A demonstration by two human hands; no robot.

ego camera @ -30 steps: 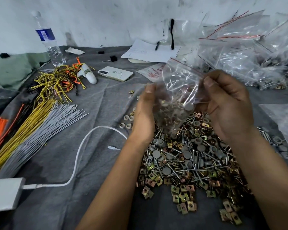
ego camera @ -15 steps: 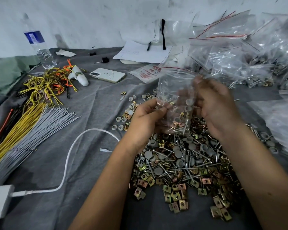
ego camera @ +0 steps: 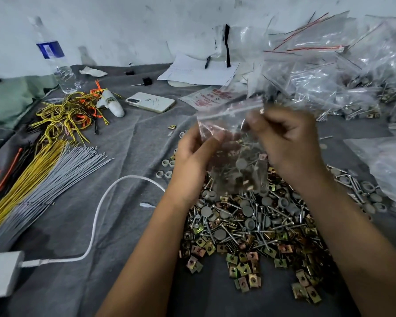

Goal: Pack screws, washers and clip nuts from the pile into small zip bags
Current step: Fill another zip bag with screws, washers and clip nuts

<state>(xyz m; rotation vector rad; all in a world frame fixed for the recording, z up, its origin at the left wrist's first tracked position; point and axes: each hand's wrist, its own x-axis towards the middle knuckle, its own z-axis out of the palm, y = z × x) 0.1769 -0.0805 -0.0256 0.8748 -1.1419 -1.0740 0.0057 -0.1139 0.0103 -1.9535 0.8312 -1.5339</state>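
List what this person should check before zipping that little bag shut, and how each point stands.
1. Zip bag held by both hands: ok; left hand and right hand pinch it.
2. Parts inside the bag: ok; grey caps and metal pieces sit at the bottom.
3. Right count of parts: cannot tell.
4. Zip strip closed: cannot tell.
5. Bag over the pile, to catch spills: ok.

A counter covered with a wrinkled grey cloth (ego camera: 128, 143) carries everything. At its middle lies a pile of silver screws, grey washers and brass-coloured clip nuts (ego camera: 249, 227). Left lie bundles of yellow and grey wires (ego camera: 46, 170) and a white cable (ego camera: 96, 216). Farther back stand a clear plastic water bottle (ego camera: 55, 58), a white phone (ego camera: 150, 102) and white paper sheets (ego camera: 197, 70). Filled clear zip bags (ego camera: 343, 83) heap at the right.
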